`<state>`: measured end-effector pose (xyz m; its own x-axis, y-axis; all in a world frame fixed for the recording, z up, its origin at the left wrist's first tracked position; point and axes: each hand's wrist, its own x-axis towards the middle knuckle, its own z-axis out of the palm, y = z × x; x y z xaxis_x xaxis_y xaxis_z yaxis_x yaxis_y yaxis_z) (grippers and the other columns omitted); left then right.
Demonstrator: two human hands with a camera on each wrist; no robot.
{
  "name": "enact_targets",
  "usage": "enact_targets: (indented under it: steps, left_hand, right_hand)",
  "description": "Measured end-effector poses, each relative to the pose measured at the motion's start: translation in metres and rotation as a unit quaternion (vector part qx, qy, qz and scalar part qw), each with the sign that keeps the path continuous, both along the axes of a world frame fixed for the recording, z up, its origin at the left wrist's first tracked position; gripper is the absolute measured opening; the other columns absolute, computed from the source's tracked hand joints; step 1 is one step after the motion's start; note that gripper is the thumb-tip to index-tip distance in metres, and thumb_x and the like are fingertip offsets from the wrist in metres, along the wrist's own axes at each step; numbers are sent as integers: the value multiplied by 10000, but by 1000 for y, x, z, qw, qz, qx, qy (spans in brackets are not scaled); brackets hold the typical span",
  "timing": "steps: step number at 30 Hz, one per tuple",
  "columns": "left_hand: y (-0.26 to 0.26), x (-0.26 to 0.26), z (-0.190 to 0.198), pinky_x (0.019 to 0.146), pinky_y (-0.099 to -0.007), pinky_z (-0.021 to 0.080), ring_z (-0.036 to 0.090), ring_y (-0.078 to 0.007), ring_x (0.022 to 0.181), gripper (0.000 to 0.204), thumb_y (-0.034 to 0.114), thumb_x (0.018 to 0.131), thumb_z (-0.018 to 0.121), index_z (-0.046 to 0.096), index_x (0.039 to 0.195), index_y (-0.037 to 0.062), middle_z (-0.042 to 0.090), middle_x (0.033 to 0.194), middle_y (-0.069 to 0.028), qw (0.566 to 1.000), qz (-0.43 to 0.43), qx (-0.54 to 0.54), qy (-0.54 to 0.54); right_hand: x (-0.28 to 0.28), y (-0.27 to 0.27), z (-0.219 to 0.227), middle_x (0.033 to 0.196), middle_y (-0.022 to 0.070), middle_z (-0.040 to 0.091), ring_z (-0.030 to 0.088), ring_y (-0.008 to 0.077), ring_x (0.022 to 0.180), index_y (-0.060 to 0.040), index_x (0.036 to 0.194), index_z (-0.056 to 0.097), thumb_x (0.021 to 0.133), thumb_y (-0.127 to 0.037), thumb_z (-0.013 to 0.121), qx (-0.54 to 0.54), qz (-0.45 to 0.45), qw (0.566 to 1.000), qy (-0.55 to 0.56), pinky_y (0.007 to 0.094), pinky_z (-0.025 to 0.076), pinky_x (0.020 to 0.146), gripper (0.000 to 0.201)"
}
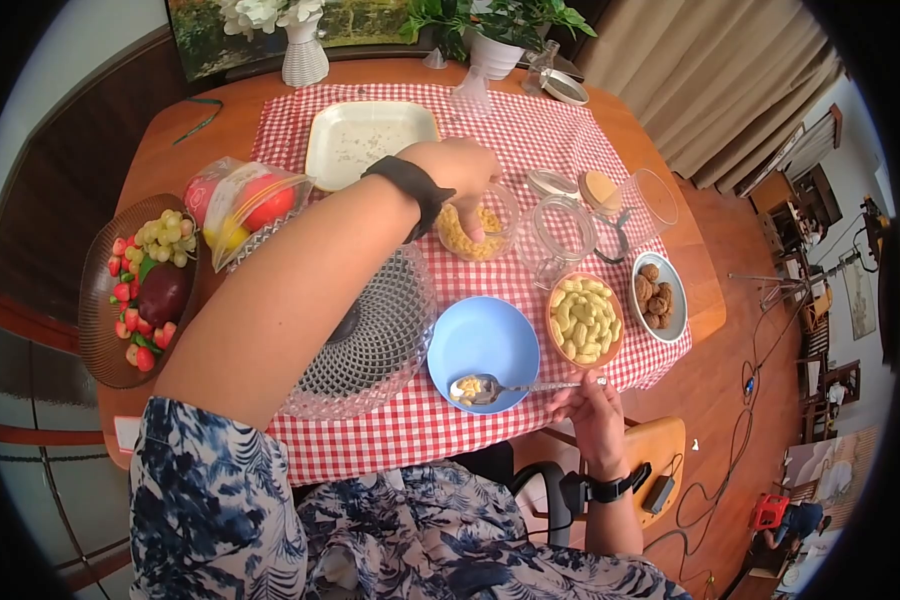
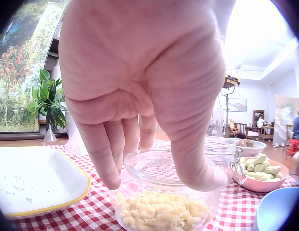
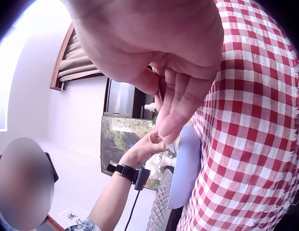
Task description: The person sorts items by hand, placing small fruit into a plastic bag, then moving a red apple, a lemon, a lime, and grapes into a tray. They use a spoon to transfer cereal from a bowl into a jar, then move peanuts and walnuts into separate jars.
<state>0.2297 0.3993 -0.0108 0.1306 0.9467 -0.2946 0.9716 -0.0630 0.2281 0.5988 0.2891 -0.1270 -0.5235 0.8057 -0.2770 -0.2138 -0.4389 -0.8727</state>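
Note:
In the head view, the left hand [image 1: 462, 180] reaches down over a round glass jar of macaroni [image 1: 452, 238]. Thumb and fingers of that hand [image 2: 144, 82] span the jar's rim in the left wrist view and grip it from opposite sides, above the macaroni [image 2: 159, 211]. The right hand [image 1: 598, 420] pinches the end of a metal spoon's handle [image 1: 542, 386]. The spoon's bowl, holding pale yellow and white pieces, lies over the lower part of a blue plate [image 1: 485, 340]. Seen from the right wrist, the right hand [image 3: 159, 62] has its fingers bent together, mostly hiding the spoon.
Right of the jar stand an open clip-top jar [image 1: 560, 235], a clear cylinder [image 1: 650, 205], a bowl of peanuts [image 1: 584, 322] and a bowl of walnuts [image 1: 654, 300]. A white tray [image 1: 355, 140] is behind; a glass platter [image 1: 370, 350] and fruit bowl [image 1: 105, 335] stand left.

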Motion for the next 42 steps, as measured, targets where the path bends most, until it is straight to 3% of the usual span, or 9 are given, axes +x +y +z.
enact_targets:
  steps: [16, 25, 28, 35, 38, 39, 42]
  left_hand:
    - [-2, 0, 2, 954, -403, 524, 626, -294, 1161, 870, 355, 609, 935, 573, 1351, 83, 652, 1258, -123, 1000, -9, 9, -2]
    - [-3, 1, 3, 950, -402, 525, 632, -294, 1150, 861, 351, 604, 938, 583, 1342, 86, 654, 1253, -125, 1000, -4, 7, 0]
    - [-4, 1, 4, 937, -404, 527, 638, -294, 1134, 839, 346, 598, 940, 599, 1317, 82, 663, 1234, -125, 1000, -4, 10, 1]
    - [1, -3, -5, 919, -405, 525, 650, -303, 1099, 800, 319, 580, 947, 624, 1265, 61, 686, 1175, -132, 999, -20, 33, -15]
    - [0, -3, -4, 923, -408, 521, 648, -311, 1099, 802, 322, 578, 949, 623, 1259, 50, 685, 1173, -134, 999, -26, 37, -9]
    - [1, -4, -4, 923, -408, 521, 648, -311, 1099, 802, 322, 578, 949, 623, 1259, 50, 685, 1173, -134, 999, -26, 38, -8]
    - [4, -6, -7, 943, -394, 506, 644, -322, 1103, 912, 380, 520, 952, 598, 1299, 64, 682, 1180, -156, 999, -39, 34, -12]
  right_hand:
    - [-11, -5, 1, 889, 154, 709, 725, 266, 811, -1, 1109, 567, 1079, -280, 395, -47, 10, 999, 22, 309, 571, 675, 329]
    - [-9, 8, 4, 863, 152, 711, 725, 267, 782, 1, 1106, 577, 1072, -280, 413, -78, -39, 995, 49, 299, 566, 661, 328]
    - [-11, 24, 19, 871, 143, 717, 727, 252, 783, 11, 1096, 599, 1068, -267, 424, -16, -83, 995, 56, 281, 561, 654, 330]
    - [-37, 72, 61, 954, 127, 708, 710, 212, 868, 17, 1159, 575, 1067, -259, 443, 89, -117, 985, 91, 292, 559, 768, 319]
    - [-66, 78, 74, 1043, 158, 688, 695, 224, 935, 19, 1184, 563, 1069, -276, 446, 185, -154, 969, 46, 311, 568, 810, 338]
    - [-78, 76, 78, 1043, 158, 688, 695, 224, 935, 19, 1184, 563, 1069, -276, 446, 186, -155, 969, 47, 311, 568, 810, 338]
    - [-98, 67, 78, 1056, 158, 686, 689, 246, 993, 25, 1186, 566, 1075, -246, 433, 334, -77, 939, -33, 342, 572, 835, 321]
